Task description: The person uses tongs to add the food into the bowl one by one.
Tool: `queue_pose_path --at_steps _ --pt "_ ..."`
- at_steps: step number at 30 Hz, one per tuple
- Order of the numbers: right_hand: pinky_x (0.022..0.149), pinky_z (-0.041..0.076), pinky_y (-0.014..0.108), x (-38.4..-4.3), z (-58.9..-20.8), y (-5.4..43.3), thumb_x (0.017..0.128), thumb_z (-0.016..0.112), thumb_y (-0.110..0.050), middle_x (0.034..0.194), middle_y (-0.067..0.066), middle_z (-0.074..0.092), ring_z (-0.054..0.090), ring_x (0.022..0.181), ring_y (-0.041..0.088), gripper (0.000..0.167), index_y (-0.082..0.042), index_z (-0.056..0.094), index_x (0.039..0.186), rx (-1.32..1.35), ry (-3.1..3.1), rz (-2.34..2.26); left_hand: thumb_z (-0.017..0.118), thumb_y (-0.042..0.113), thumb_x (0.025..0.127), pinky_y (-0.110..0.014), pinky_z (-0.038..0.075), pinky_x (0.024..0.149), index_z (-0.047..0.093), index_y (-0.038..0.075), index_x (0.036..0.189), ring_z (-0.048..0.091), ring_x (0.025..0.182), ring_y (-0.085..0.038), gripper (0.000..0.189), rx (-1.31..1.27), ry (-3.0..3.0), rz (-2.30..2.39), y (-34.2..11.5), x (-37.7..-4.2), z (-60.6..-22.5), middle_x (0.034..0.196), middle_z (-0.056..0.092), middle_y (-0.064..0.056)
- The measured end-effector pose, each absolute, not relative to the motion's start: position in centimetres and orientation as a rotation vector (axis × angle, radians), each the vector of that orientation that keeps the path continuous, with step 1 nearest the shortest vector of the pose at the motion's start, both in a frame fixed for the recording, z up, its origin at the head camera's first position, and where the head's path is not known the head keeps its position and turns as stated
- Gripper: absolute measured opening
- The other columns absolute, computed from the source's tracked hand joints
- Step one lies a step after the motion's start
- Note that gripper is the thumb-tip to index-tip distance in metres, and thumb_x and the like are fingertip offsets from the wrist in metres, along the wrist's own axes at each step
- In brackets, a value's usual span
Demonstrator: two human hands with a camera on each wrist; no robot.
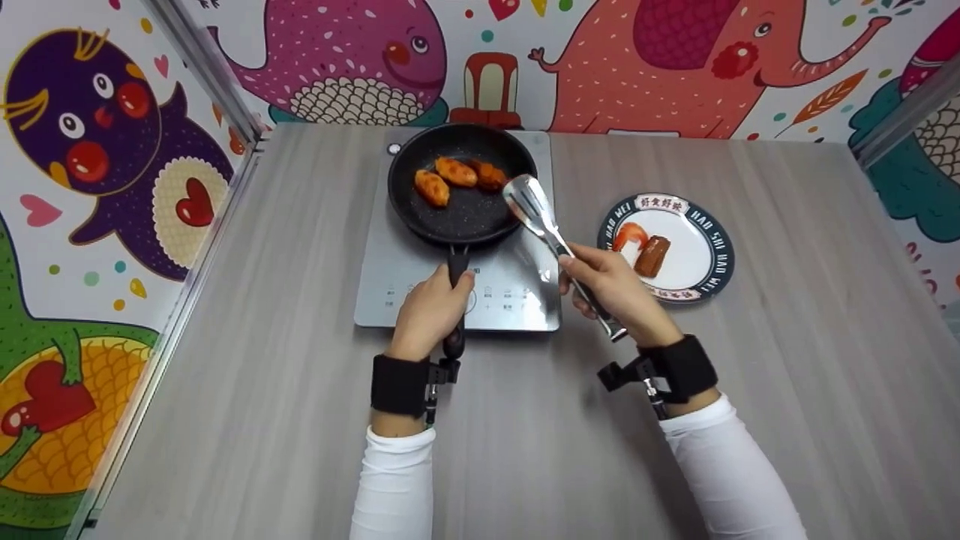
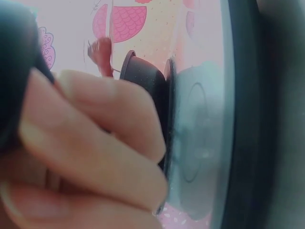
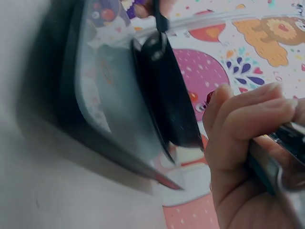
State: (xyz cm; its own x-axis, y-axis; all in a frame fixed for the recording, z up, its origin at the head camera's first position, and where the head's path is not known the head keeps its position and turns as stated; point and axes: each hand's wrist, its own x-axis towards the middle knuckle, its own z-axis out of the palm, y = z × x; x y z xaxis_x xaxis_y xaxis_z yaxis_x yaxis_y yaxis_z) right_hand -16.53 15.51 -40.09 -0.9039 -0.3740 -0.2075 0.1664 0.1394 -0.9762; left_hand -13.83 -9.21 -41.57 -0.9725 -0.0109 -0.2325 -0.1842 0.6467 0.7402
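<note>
A black frying pan [image 1: 472, 221] sits on the flat cooktop [image 1: 386, 262], and several browned pieces that look like chicken wings [image 1: 456, 172] lie in it. My left hand [image 1: 431, 311] grips the pan's black handle [image 1: 454, 345]; its curled fingers [image 2: 100, 138] fill the left wrist view. In my right hand [image 1: 619, 289] is a pair of metal tongs [image 1: 536, 210], held around the middle. The tongs' head is over the pan's right rim, close to the rightmost piece [image 1: 489, 175]. Whether anything is between the tips I cannot tell.
To the right of the cooktop, a round plate [image 1: 721, 259] with a dark patterned rim bears a brown piece [image 1: 652, 256] and a red-and-white piece [image 1: 629, 235]. Printed cartoon walls [image 1: 675, 97] bound the grey table [image 1: 300, 420] at the back and left.
</note>
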Motion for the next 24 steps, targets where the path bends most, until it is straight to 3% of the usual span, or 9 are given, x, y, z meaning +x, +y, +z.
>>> queue_pose_path --at_steps 6,12,16,24 --pt "0.035 0.036 0.026 -16.9 -40.8 13.4 0.089 0.053 -0.033 0.077 0.022 0.056 0.044 0.041 0.012 0.04 -0.002 0.054 0.114 -0.273 2.096 -1.743 0.036 0.049 0.091 -0.033 0.038 0.045 0.048 0.017 0.087 0.049 0.041 -0.02 0.034 -0.158 2.653 1.243 -9.2 -13.8 -41.7 0.061 0.05 -0.004" --pt "0.037 0.037 0.027 -16.7 -39.7 12.2 0.092 0.05 -0.023 0.077 0.026 0.055 0.044 0.044 0.014 0.029 -0.007 0.055 0.117 -0.273 2.094 -1.702 0.036 0.05 0.091 -0.034 0.039 0.048 0.047 0.017 0.086 0.051 0.043 -0.021 0.035 -0.153 2.658 1.22 -9.1 -13.9 -41.7 0.061 0.05 -0.004" --pt "0.037 0.038 0.027 -17.5 -40.6 12.1 0.091 0.051 -0.027 0.077 0.026 0.056 0.045 0.044 0.014 0.034 -0.009 0.053 0.121 -0.3 2.128 -1.666 0.035 0.051 0.09 -0.034 0.039 0.05 0.048 0.017 0.087 0.052 0.045 -0.021 0.036 -0.157 2.662 1.195 -9.0 -14.0 -41.7 0.063 0.051 -0.005" --pt "0.035 0.039 0.031 -18.6 -39.4 10.6 0.091 0.05 -0.033 0.073 0.02 0.06 0.047 0.041 0.015 0.028 -0.01 0.058 0.104 -0.486 2.381 -1.398 0.036 0.049 0.091 -0.034 0.038 0.052 0.048 0.018 0.087 0.051 0.052 -0.021 0.033 -0.163 2.68 1.175 -9.3 -14.0 -41.7 0.066 0.052 -0.005"
